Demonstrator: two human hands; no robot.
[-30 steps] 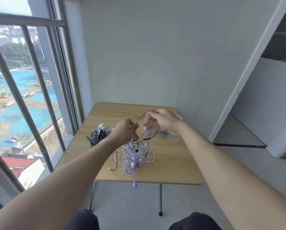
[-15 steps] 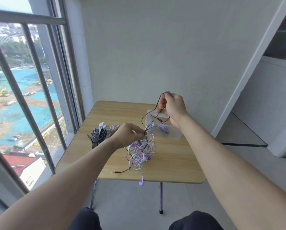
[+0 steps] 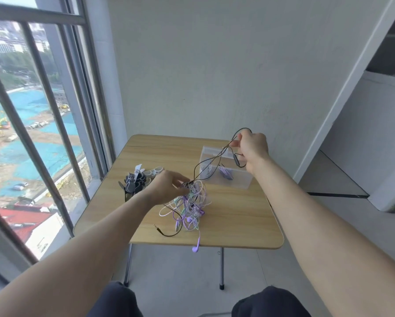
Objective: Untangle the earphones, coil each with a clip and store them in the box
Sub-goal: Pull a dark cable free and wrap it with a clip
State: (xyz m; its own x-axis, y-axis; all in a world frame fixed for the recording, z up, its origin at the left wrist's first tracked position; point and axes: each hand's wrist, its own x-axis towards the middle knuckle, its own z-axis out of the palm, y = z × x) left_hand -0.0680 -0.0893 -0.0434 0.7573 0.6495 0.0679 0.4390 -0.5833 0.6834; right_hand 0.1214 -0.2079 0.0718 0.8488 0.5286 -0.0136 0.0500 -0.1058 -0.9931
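Note:
A tangle of purple, white and greenish earphones (image 3: 189, 208) lies on the wooden table (image 3: 237, 216). My left hand (image 3: 166, 187) grips the top of the tangle. My right hand (image 3: 252, 148) is raised above the clear plastic box (image 3: 226, 172) and pinches a black earphone cable (image 3: 211, 162) that stretches taut down to the tangle. The cable's black plug end (image 3: 161, 229) trails on the table near the front edge. One purple earbud (image 3: 196, 248) dangles over that edge. A pile of black and white clips (image 3: 138, 178) sits left of my left hand. The box holds coiled earphones.
The small folding table stands against a white wall. A barred window (image 3: 43, 133) runs along the left side. My knees (image 3: 269, 303) show below the table's front edge. An open doorway lies to the right.
My right hand has moved right and away from the tangle with the black cable, drawing it out longer. The tangle has settled lower on the table under my left hand.

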